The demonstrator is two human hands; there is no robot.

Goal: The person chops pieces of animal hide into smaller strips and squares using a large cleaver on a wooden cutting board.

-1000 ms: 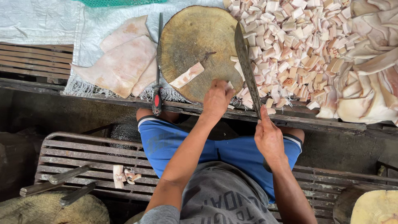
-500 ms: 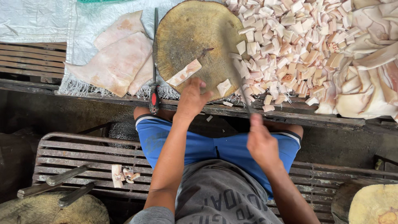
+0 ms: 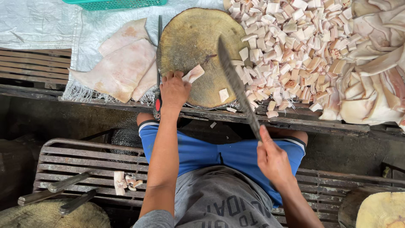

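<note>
Far left, bottom: two grey metal-handled knives (image 3: pixel 55 190) lying on a slatted metal bench (image 3: pixel 80 162), a few pale meat scraps (image 3: pixel 124 182) beside them. Top edge: green plastic mesh basket (image 3: pixel 116 4), contents out of view. Below it, flat pale-pink sheets of pork skin (image 3: pixel 122 69) stacked on white woven sacking (image 3: pixel 38 21) (frayed edge hangs over the dark wooden ledge). A second long knife (image 3: pixel 158 67) lies just left of the round wooden log chopping block (image 3: pixel 194 50).

Left hand (image 3: pixel 174 90) rests on the block's near edge, fingers curled, fingertips pinching a small pale strip of skin (image 3: pixel 194 74) flat to the wood. One cut cube (image 3: pixel 224 94) sits just right of it on the block.

Right hand (image 3: pixel 272 160) closed round the handle of a long dark cleaver blade (image 3: pixel 236 86), raised at an angle over the block's right side.

Right: big heap of pale diced skin cubes (image 3: pixel 291 46) on the table, then uncut folded skin sheets (image 3: pixel 375 71) at far right.
</note>
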